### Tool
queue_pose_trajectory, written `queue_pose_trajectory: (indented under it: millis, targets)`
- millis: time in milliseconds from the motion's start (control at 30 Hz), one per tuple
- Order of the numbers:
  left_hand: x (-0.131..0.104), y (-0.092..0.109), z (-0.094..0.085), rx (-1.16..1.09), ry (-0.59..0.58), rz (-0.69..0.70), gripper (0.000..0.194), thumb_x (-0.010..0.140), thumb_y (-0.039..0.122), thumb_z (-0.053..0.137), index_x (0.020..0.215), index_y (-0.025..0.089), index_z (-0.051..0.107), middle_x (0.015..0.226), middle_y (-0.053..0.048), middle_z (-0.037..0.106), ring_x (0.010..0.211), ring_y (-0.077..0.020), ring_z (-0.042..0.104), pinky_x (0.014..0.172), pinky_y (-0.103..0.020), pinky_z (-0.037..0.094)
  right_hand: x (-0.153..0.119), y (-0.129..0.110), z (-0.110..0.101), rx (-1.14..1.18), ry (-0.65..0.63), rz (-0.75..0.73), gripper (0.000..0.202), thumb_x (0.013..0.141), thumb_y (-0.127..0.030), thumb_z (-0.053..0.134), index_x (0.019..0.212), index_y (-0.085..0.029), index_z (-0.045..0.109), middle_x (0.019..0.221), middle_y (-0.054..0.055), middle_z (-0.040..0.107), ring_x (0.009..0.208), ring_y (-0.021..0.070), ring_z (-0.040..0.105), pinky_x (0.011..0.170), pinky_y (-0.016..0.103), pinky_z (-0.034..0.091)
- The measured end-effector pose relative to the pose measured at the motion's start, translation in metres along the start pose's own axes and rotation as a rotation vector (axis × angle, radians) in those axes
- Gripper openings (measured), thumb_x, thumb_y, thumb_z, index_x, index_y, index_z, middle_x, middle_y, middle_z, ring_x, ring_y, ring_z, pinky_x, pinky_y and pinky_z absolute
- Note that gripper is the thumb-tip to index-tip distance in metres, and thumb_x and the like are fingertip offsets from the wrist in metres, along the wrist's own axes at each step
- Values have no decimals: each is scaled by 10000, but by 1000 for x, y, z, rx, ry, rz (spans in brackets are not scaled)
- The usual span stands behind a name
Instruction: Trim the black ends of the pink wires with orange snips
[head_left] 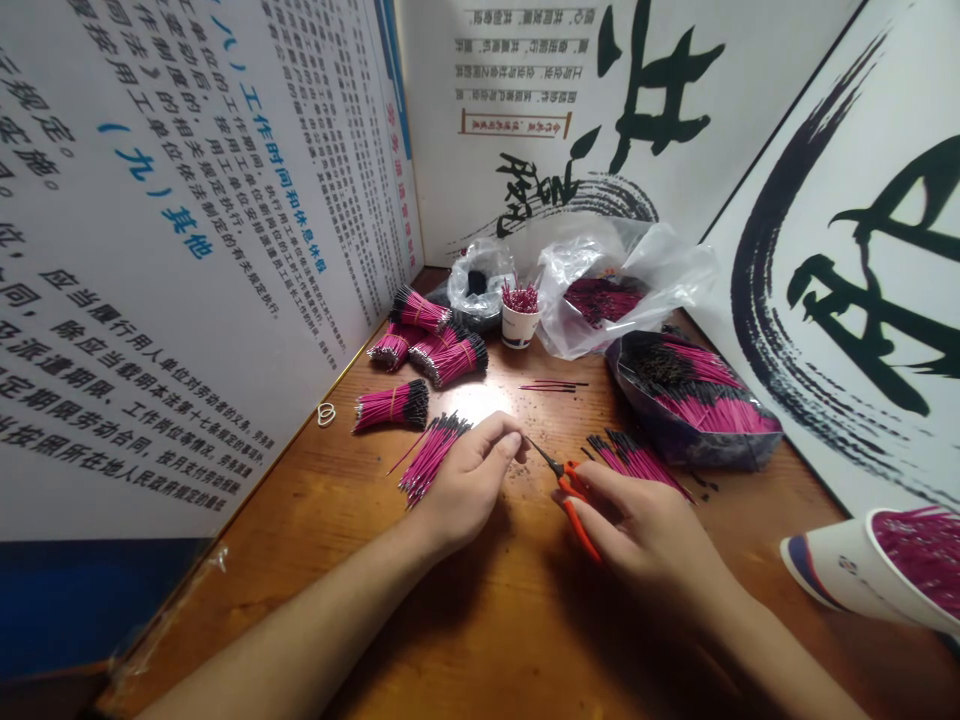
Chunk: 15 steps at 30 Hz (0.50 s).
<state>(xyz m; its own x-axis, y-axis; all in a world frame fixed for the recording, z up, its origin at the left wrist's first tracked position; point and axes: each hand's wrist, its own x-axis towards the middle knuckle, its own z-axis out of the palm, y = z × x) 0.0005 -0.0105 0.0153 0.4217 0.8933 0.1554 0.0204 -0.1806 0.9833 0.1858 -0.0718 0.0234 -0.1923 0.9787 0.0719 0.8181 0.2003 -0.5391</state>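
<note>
My right hand (637, 520) grips a pair of small scissors (583, 528) by their orange handles. The thin dark blades point left, and their tips reach the fingertips of my left hand (472, 475). Thumb and fingers of the left hand are pinched together; whatever lies between them is too small or hidden to make out. Beside the left hand lies a loose pile of pink wires (431, 462) with black ends, partly covered by the hand. Another loose pile of pink wires (637, 462) lies just beyond the right hand.
Banded wire bundles (390, 406) lie at left, near white rings (325, 414). Behind stand a paper cup of wires (520, 326) and clear plastic bags (570, 335). A dark bag of wires (697, 400) sits right; a tilted cup (832, 565) is nearer. Printed panels (480, 200) wall the table.
</note>
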Motion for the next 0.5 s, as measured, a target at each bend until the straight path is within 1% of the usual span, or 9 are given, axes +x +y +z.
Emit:
queue_pose_trajectory:
  millis: [200, 367, 500]
  targets:
    - [0, 2, 0, 12, 16, 10, 187, 935, 229, 419, 789, 164, 516, 760, -3, 504, 759, -134, 469, 743, -236, 403, 1, 1, 2, -5, -5, 24, 181, 884, -345, 490, 752, -226, 525, 621, -11, 617, 548, 145, 532, 545, 240, 336]
    - [0, -1, 0, 7, 11, 26, 185, 943, 241, 426, 805, 163, 522, 769, 0, 505, 774, -132, 476, 744, -233, 404, 1, 1, 2, 12, -12, 27, 168, 887, -350, 499, 772, -230, 526, 631, -17, 625, 556, 147, 544, 548, 245, 341]
    - [0, -5, 0, -1, 46, 47, 155, 942, 248, 447, 842, 163, 530, 774, 6, 502, 772, -129, 477, 736, -232, 403, 1, 2, 2, 19, 2, 35, 161, 886, -351, 499, 786, -230, 537, 638, -16, 630, 555, 145, 550, 551, 244, 349]
